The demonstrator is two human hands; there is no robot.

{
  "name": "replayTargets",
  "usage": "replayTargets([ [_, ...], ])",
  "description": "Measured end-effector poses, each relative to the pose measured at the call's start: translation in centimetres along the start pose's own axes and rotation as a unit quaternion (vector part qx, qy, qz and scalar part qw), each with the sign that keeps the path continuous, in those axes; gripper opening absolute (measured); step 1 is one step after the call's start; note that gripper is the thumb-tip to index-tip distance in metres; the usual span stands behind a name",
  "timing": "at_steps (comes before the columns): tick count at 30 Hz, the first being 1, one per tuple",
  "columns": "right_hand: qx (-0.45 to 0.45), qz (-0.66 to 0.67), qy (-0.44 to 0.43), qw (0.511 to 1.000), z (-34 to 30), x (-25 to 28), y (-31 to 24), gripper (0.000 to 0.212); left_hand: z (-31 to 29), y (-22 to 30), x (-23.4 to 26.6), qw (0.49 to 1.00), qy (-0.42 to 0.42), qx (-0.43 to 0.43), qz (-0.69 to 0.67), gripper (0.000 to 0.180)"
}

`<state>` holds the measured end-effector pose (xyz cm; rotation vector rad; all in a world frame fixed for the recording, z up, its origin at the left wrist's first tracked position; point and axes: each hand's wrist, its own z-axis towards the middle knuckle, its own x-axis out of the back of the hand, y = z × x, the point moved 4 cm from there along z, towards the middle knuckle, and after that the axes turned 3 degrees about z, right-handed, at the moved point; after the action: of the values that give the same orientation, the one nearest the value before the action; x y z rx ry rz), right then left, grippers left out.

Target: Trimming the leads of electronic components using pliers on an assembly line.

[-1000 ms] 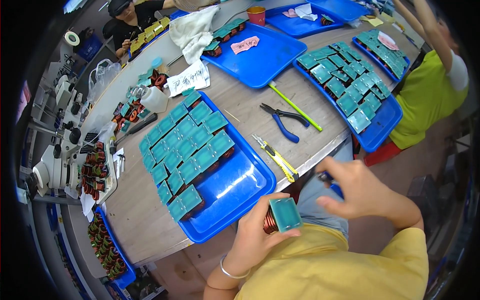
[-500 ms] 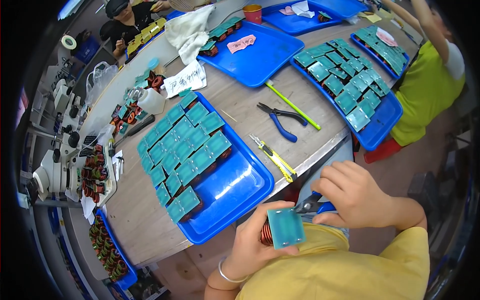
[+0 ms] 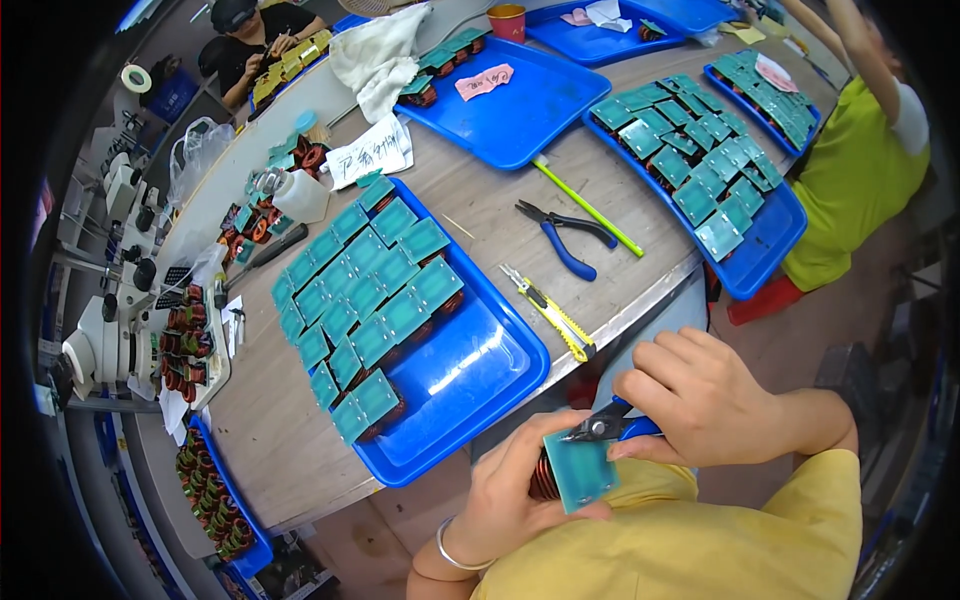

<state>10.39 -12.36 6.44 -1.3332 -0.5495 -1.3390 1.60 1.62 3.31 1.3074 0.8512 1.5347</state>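
Note:
Closed around a copper-wound coil with a square green circuit board on it, my left hand holds the piece in front of my body, with the board's face turned up. My right hand grips the blue handles of a pair of cutting pliers. The pliers' dark jaws lie over the board's upper edge; whether they close on a pin there is too small to tell. Ahead of my left hand, a blue tray on the table holds rows of similar coils with green boards.
On the table are another pair of pliers, a yellow utility knife and a green stick. More blue trays stand farther back, one filled with boards. A person in a yellow-green top is at the right; another sits far left.
The cutting pliers have moved left, so their jaws now reach over the board's upper edge. My left hand has tilted the board slightly.

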Motion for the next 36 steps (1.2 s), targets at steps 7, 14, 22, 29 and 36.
replayTargets([
  [7,0.009,-0.014,-0.005,1.000,0.1,-0.2,-0.1,0.039,0.2,0.5,0.1,0.999,0.007,-0.017,0.045,0.068],
  [14,0.034,-0.023,0.014,0.999,0.0,-1.8,1.0,0.043,0.5,0.3,0.0,0.997,0.010,0.016,0.080,0.065],
  [22,0.084,0.083,0.022,0.993,-1.5,-0.2,1.3,0.037,-0.2,-2.3,-0.2,0.961,0.046,0.084,-0.260,0.067],
  [29,-0.185,0.070,0.029,0.980,-2.2,-2.7,5.8,0.033,-0.1,-3.5,-0.7,0.866,-0.018,0.116,-0.487,0.078],
  [36,-0.211,0.264,0.123,0.933,0.3,-3.0,5.5,0.024,0.6,-3.1,-0.3,0.808,0.035,0.153,-0.569,0.093],
])
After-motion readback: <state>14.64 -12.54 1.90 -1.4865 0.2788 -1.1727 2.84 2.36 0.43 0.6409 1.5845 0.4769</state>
